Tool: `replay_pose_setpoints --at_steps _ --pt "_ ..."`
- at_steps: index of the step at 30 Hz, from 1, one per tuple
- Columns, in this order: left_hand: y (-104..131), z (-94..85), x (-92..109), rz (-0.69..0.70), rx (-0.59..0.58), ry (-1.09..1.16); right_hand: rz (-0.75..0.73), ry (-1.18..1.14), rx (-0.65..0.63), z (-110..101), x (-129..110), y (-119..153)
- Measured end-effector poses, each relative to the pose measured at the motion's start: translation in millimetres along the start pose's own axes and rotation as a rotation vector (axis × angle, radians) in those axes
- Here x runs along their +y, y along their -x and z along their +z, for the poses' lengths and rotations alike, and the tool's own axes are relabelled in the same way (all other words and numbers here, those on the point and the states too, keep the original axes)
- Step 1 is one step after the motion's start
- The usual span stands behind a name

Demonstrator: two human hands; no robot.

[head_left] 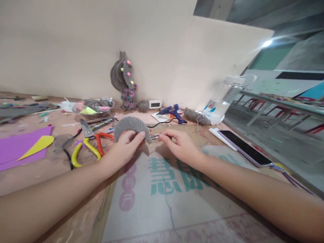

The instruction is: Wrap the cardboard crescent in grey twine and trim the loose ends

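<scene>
Two hands work mid-table: left hand (124, 145) pinches the twine-wrapped arc (131, 127), right hand (178, 143) pinches its loose strand by the tip; slack could likely unravel the wraps.

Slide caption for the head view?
Left hand holds a twine-wrapped crescent; right hand pinches its tip.

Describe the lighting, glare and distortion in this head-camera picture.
Head view: soft, even light; a bright ceiling lamp flares at upper right; wide-angle stretch bends the forearms and table edge; soft shadows under the left hand holding the grey twine-wrapped crescent and under the right hand.
</scene>
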State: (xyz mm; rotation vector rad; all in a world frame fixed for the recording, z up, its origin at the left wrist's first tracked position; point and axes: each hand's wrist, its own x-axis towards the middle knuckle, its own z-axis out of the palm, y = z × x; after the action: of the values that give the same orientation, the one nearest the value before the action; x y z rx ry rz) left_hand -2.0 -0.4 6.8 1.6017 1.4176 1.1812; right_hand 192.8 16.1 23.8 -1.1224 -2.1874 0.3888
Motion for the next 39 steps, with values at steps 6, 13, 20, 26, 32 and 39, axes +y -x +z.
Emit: replay_pose_setpoints --at_steps 6,13,20,26,32,39 --pt "1 -1.9 4 0.008 -0.08 -0.066 0.015 0.015 -0.017 1 4 2" --pt "0 0.0 -1 0.014 -0.061 -0.067 -0.091 -0.012 0.06 5 12 0" --pt "0 -0.5 -2 0.02 -0.049 -0.124 0.068 -0.312 0.229 -8 -4 2" --pt "0 -1.4 -2 0.057 -0.037 -0.155 0.236 -0.767 -0.161 4 -20 10" --pt "0 -1.0 1 0.049 -0.065 -0.148 0.216 -0.773 -0.184 14 -16 11" --pt "2 -1.4 8 0.096 -0.079 -0.211 0.139 -0.455 -0.102 11 -14 9"
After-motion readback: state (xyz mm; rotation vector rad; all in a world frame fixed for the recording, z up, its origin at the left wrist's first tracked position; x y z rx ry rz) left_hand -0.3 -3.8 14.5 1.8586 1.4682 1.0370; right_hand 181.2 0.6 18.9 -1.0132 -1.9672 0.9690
